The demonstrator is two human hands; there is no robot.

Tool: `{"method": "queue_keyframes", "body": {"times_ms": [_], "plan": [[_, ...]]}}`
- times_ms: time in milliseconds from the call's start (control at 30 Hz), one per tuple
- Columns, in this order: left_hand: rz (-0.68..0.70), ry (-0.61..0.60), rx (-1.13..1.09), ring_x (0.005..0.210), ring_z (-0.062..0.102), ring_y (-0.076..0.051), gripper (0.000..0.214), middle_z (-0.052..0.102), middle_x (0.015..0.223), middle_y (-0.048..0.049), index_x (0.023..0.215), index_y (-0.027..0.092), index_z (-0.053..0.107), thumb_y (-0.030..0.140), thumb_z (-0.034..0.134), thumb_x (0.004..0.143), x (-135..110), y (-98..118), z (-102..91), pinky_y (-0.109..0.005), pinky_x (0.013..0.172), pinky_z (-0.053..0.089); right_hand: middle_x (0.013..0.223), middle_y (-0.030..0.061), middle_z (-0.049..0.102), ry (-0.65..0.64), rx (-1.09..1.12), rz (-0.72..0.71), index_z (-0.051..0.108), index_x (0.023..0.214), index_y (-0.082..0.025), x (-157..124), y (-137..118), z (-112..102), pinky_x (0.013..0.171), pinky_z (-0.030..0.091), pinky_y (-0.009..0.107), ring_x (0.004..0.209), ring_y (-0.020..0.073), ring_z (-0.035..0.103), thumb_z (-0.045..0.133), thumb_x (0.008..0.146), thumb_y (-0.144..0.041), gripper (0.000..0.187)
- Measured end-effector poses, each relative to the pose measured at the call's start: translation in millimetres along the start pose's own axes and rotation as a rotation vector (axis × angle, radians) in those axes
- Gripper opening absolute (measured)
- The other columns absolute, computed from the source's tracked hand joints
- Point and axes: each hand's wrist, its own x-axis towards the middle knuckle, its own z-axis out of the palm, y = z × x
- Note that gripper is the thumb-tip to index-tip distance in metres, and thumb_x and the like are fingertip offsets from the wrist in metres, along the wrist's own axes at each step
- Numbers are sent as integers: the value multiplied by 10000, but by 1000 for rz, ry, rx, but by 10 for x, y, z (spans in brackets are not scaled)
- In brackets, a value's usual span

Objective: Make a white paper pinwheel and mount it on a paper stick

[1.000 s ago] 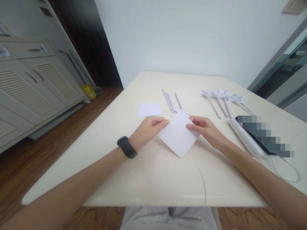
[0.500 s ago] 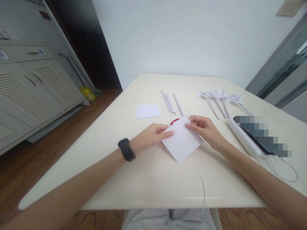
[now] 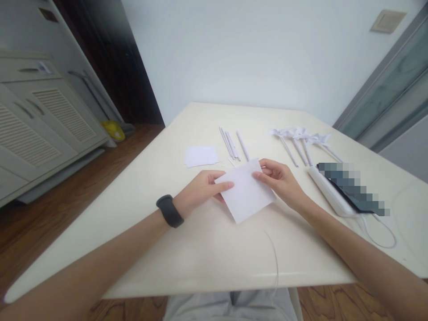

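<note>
A square sheet of white paper (image 3: 246,196) is held up above the table between both hands. My left hand (image 3: 209,186) pinches its left corner, thumb on top and fingers underneath. At the upper right edge my right hand (image 3: 276,180) grips the sheet, its thumb on the face and the other fingers behind. Just beyond the sheet lies a thick rolled paper stick (image 3: 242,145), its near end close to the paper. Several thinner paper sticks (image 3: 230,143) lie beside it, left of which is a small stack of white paper sheets (image 3: 201,156).
Several paper pinwheels (image 3: 301,136) on sticks lie at the back right of the white table (image 3: 160,267). Nearer, a white device (image 3: 331,194) with a dark, pixelated slab against it trails a white cable (image 3: 379,243). A thin pale cord (image 3: 276,258) hangs over the front edge.
The sheet has turned slightly in my hands, and now covers the red object that showed behind it. Both hands keep their hold. The whole view has shifted a little.
</note>
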Motion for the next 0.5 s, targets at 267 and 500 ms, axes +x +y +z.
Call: {"method": "queue_keyframes", "body": {"times_ms": [267,500], "plan": [[-59,-72,-89,797,641,-177,299,683,881,-87,953,143,647,379,557,793,-6,7,-9,-314,768,503,589,-33,581,214,-90,-126,490,882,-219,22,65,-57,480,392,222,532,133,551,485,850,-398,182],[-99,-78,-138,803,676,-213,248,680,817,-72,847,148,598,382,524,818,-1,-38,22,-296,700,510,1166,33,604,185,-318,-282,603,1086,-245,-42,-7,12,845,443,325,1034,213,558,453,866,-250,266]]}}
